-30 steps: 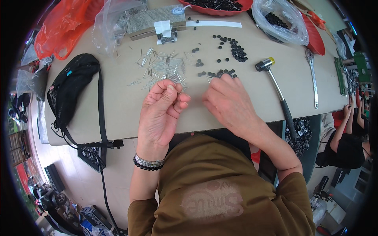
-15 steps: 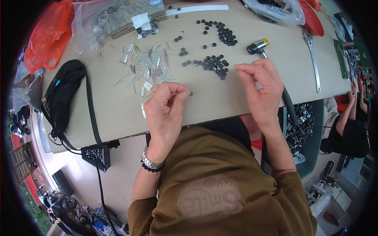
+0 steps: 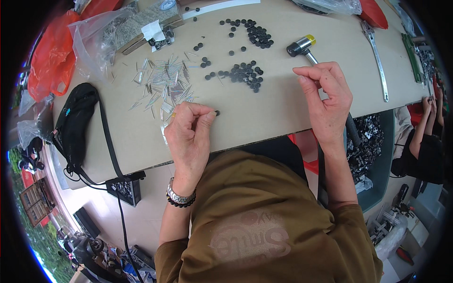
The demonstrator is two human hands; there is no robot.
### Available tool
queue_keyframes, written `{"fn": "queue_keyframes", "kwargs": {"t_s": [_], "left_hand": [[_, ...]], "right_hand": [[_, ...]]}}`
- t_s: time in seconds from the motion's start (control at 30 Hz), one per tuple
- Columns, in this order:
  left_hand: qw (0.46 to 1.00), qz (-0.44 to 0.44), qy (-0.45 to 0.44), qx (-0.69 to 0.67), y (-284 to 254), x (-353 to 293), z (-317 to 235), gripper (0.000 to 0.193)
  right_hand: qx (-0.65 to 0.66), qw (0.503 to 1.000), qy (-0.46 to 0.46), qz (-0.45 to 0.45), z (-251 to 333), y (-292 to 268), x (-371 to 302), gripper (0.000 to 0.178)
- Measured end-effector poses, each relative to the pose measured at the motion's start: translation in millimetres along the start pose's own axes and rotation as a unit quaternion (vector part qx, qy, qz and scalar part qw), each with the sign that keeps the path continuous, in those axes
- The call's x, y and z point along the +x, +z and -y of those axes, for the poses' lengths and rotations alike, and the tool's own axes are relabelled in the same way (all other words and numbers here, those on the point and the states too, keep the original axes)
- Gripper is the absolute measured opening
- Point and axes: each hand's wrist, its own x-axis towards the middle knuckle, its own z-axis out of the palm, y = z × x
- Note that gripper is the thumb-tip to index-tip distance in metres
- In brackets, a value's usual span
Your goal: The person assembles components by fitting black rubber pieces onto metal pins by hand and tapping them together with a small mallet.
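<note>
Across the pale bench (image 3: 269,115), straight to a small black disc (image 3: 217,112): right at the tips of the left hand (image 3: 189,132), pinched narrow and seemingly holding it. Round, so no long axis to read. Well to the left of the right hand (image 3: 329,101) and a little nearer the bench's front edge, with the left clearly closer. Over on the right now: thumb and forefinger slightly parted, nothing visible between. Farther in, between both hands, a cluster of loose black discs (image 3: 246,71); left of that, thin metal pins (image 3: 172,78) lying every which way. Just beyond the right hand, a mallet (image 3: 297,47); then an adjustable wrench (image 3: 377,68).
</note>
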Motion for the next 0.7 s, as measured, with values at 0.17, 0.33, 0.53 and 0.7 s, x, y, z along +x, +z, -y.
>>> {"fn": "queue_keyframes", "kwargs": {"t_s": [0.17,0.33,0.53,0.7], "left_hand": [[0.999,0.006,0.016,0.035,1.0,1.1,-2.3,0.006],[0.998,-0.013,0.024,0.048,4.3,0.1,-0.4,0.008],[0.979,-0.05,0.127,0.155,8.5,2.0,-12.4,0.009],[0.96,-0.054,0.187,0.202,12.2,5.7,-14.4,0.013]], "right_hand": [[-0.005,1.0,-0.014,0.003,-0.6,-0.7,0.7,0.013],[-0.001,1.0,-0.02,0.005,1.7,1.0,1.0,0.013],[-0.041,0.997,-0.068,0.026,8.2,8.5,-1.2,0.019],[-0.081,0.987,-0.115,0.078,10.0,30.5,3.5,0.02]]}}
